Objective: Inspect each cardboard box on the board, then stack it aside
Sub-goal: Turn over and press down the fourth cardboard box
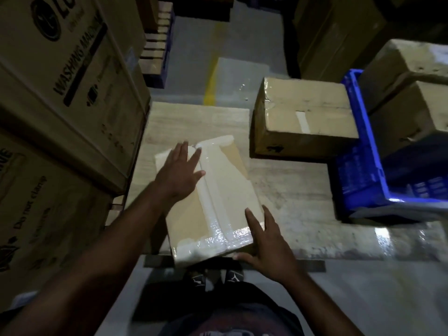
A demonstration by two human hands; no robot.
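A flat cardboard box [225,187], sealed with glossy clear tape, is seen from above on a pale wooden board [291,190]. It lies at the board's near edge, left of the middle, and its near end juts past that edge above the person's shoes.

The chief risk is judged to lie there. With that end unsupported, a downward press on it could tip the box off the board. The tape looks slick, so a flat palm could slide rather than grip, and the box could be pushed askew or dropped when lifted. The scene is dim and smeared, so damage could be missed during inspection.

The left hand [180,173] is laid flat on the box top, toward its far left corner, with fingers straight and slightly spread and nothing grasped. The right hand [266,243] is set against the near right corner, fingers straight and fanned, thumb stretched along the near edge, and nothing is clasped. Both forearms are extended forward.

A second cardboard box [308,112] sits at the board's far right corner, just beside a blue crate [363,151]. Large cartons [60,81] are stacked along the left edge.
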